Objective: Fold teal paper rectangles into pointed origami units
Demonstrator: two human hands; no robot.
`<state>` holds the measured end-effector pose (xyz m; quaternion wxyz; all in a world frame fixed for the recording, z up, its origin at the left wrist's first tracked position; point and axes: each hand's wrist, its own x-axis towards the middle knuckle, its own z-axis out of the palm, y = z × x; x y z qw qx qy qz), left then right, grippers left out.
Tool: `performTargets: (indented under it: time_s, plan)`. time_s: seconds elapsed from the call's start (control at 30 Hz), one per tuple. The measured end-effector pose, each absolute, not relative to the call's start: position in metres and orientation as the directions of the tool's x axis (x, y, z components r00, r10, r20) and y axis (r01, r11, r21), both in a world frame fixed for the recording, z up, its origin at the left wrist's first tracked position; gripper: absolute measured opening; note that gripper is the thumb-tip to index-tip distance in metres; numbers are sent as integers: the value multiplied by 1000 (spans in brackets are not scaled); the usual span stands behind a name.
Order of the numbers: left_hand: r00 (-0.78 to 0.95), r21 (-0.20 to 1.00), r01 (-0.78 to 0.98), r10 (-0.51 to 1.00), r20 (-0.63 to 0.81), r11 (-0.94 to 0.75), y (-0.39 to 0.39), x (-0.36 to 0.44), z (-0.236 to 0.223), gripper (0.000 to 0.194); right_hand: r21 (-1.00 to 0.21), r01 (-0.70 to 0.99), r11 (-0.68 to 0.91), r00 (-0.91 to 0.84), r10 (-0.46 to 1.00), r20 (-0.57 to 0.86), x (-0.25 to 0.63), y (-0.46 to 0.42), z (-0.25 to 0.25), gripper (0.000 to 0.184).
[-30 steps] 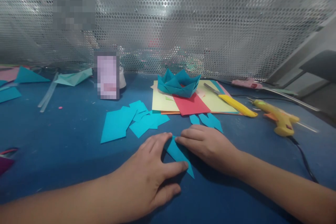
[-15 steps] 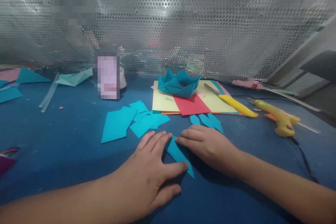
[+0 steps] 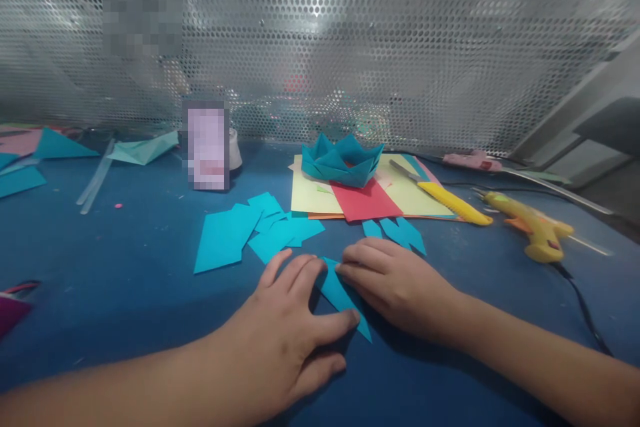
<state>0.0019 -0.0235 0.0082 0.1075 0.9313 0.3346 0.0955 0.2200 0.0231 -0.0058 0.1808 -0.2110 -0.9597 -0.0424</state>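
Note:
A narrow, pointed blue paper piece [image 3: 336, 293] lies flat on the table between my hands. My left hand [image 3: 293, 327] is spread, with one outstretched fingertip resting on this piece near its lower end and other fingertips by its upper left edge. Along the upper right edge, my right hand [image 3: 395, 277] has its fingers closed together, tips at the paper; its thumb is hidden. Ahead of my left hand are several overlapping blue paper pieces [image 3: 225, 237]. Small blue cut pieces [image 3: 395, 232] lie just beyond my right hand.
A folded blue paper crown shape [image 3: 343, 163] rests on a red sheet [image 3: 367, 201] and a pale yellow stack [image 3: 307, 193]. A yellow cutter knife [image 3: 453, 201] and yellow glue gun [image 3: 537, 223] lie right. A phone [image 3: 207, 147] stands back left before a perforated metal panel [image 3: 320, 53].
My left fingertips by the upper left edge have drawn back slightly from the paper's top. The right hand and the blue piece stay nearly in place.

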Motion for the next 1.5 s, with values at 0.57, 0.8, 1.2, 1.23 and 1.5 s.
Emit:
performTargets:
  time_s: [0.57,0.8,1.2,1.23,1.5]
  plan:
    - [822,265,515,558,118,-815,-22,2,9,31,-2,517,856,-809,489,326,218,24,-4,31]
    - [815,276,524,568,111,-806,-23,2,10,31,53,536,842,-801,488,346,221,22,-2,28]
    - [824,254,512,553,127,-821,-21,0,10,33,163,456,875,-836,359,416,228,22,1,23]
    - [824,254,513,553,124,-820,-21,0,11,33,173,465,868,-831,360,425,228,22,0,24]
    - [822,238,514,552,139,-824,-23,-6,10,35,71,491,869,-758,385,526,231,22,2,20]
